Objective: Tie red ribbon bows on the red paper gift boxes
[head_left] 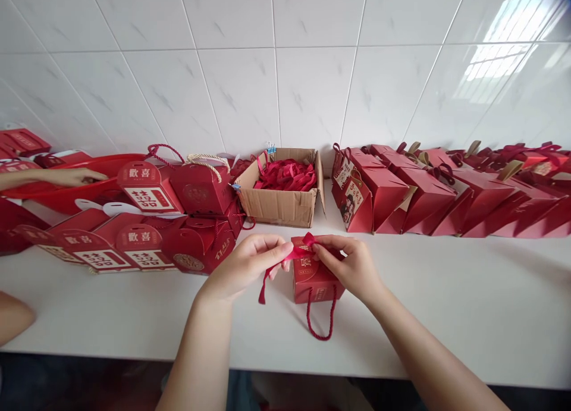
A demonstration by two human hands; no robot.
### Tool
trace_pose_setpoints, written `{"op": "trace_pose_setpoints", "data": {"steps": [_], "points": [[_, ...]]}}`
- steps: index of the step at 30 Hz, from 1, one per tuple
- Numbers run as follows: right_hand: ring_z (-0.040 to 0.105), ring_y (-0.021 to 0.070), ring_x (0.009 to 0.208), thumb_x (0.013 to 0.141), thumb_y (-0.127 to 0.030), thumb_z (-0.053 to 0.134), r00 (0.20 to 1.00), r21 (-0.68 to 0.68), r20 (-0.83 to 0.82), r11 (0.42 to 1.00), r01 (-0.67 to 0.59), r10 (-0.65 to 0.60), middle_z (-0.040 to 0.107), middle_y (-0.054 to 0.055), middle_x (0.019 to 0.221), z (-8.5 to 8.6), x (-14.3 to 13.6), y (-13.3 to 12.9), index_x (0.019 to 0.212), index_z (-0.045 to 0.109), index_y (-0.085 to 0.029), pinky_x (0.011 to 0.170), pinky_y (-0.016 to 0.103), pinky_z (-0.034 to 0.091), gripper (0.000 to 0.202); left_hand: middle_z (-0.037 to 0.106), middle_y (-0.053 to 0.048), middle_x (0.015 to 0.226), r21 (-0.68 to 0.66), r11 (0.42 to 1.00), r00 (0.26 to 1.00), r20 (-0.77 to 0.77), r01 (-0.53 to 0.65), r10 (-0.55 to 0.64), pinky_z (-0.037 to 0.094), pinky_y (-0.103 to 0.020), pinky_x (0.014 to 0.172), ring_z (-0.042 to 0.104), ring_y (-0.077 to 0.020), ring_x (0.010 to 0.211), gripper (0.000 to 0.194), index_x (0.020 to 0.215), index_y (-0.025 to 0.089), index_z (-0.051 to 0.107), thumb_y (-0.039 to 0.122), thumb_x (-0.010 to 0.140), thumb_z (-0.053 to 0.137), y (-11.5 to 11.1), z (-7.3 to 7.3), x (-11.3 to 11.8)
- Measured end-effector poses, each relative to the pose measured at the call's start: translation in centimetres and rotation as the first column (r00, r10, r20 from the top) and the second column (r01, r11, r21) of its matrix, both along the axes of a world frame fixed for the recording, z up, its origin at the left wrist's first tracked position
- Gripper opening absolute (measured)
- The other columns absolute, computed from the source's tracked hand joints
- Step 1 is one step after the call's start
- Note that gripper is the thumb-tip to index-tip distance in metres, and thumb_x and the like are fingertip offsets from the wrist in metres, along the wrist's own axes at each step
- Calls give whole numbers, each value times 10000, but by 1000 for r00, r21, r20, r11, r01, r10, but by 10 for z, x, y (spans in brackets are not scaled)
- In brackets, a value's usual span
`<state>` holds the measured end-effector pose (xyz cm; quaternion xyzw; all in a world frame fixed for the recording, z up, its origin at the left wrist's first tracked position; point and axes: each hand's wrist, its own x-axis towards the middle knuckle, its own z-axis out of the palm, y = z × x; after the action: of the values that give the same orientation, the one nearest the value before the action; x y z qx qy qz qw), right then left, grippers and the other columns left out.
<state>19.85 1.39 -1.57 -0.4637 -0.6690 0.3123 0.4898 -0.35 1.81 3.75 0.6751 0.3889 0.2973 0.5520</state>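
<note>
A small red gift box (307, 286) with gold lettering lies on the white table in front of me, its twisted rope handle (332, 316) hanging toward the near edge. Over the box a red ribbon (297, 251) is stretched between my hands, with a loop standing up beside my right fingertips. My left hand (254, 259) pinches the ribbon between thumb and finger, and a loose tail dangles below it. Closed on the ribbon at the top of the box is my right hand (350, 259). My right fingers hide part of the box's right side.
Behind the box stands an open cardboard box (281, 209) heaped with red ribbons (289, 176). Red gift boxes (145, 238) are stacked at the left, and a row of red boxes (428, 191) lines the right. Another person's hand (80, 176) reaches over a red basin (111, 163) at far left.
</note>
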Motion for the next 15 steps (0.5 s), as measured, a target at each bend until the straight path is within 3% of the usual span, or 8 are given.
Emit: {"op": "trace_pose_setpoints", "data": {"steps": [4, 8, 12, 15], "points": [[663, 178, 709, 837, -212, 580, 993, 131, 109, 991, 21, -36, 749, 25, 834, -1, -1, 1, 910, 736, -219, 687, 296, 475, 172, 544, 23, 647, 51, 996, 997, -14, 79, -79, 311, -200, 476, 428, -72, 531, 300, 675, 161, 523, 389, 864, 572, -9, 22, 8], [637, 159, 688, 816, -134, 554, 983, 243, 182, 970, -12, -34, 735, 7, 802, 1, 0, -2, 925, 727, -222, 667, 289, 433, 223, 572, 19, 614, 130, 992, 1000, 19, 5, -8, 329, -188, 487, 466, -81, 566, 271, 708, 161, 588, 380, 867, 576, -8, 41, 25], [597, 160, 647, 815, -162, 561, 977, 293, 206, 956, -4, -60, 698, 19, 725, 1, 1, -4, 851, 706, -189, 633, 294, 386, 152, 653, -19, 747, 201, 979, 999, 23, 19, -24, 445, -226, 659, 553, -104, 674, 245, 806, 151, 683, 370, 860, 587, 4, 53, 45], [553, 147, 591, 838, -211, 558, 979, 289, 192, 957, 18, -76, 655, 15, 644, 0, 1, -3, 749, 676, -179, 623, 294, 373, 152, 691, -70, 1000, 191, 974, 992, -2, 124, -126, 470, -298, 840, 619, -192, 961, 286, 1011, 180, 690, 398, 849, 600, 18, 51, 56]]}}
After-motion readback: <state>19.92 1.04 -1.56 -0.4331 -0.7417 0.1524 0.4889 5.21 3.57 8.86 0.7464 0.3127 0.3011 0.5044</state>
